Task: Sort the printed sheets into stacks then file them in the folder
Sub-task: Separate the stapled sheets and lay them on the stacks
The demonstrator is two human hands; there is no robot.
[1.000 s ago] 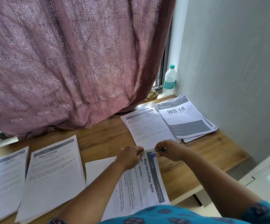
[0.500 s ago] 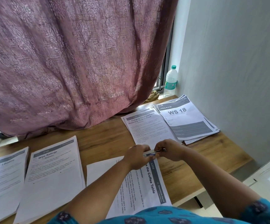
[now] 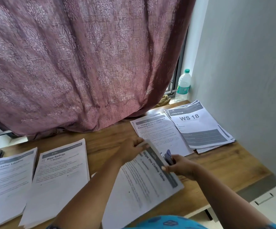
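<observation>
The left hand [image 3: 130,150] grips the far end of the "Wipe the Coffee Table" sheets [image 3: 144,184], fingers curled over the top edge. These sheets are raised at the far end and tilted, near centre of the wooden table [image 3: 216,169]; the print is motion-blurred. The right hand [image 3: 182,167] pinches the right edge of the same sheets and also holds a small blue-and-dark object [image 3: 168,157]; whether this is a clip or a stapler cannot be told.

Stack positions on the table:
- Far right: the "WS 18" stack [image 3: 200,126], fanned, against the grey wall [image 3: 249,80].
- Just left of it, overlapped along the shared edge: the "Charging Small Items" sheet [image 3: 157,131].
- Left of centre: the "Wipe Railings" stack [image 3: 59,179].
- Far left, cut off by the frame edge: a stack with a blurred title [image 3: 5,182].

A mauve patterned curtain [image 3: 84,63] hangs behind the table. A clear water bottle with a green cap [image 3: 182,85] stands upright on the sill at the far right corner. No folder can be identified in this view
</observation>
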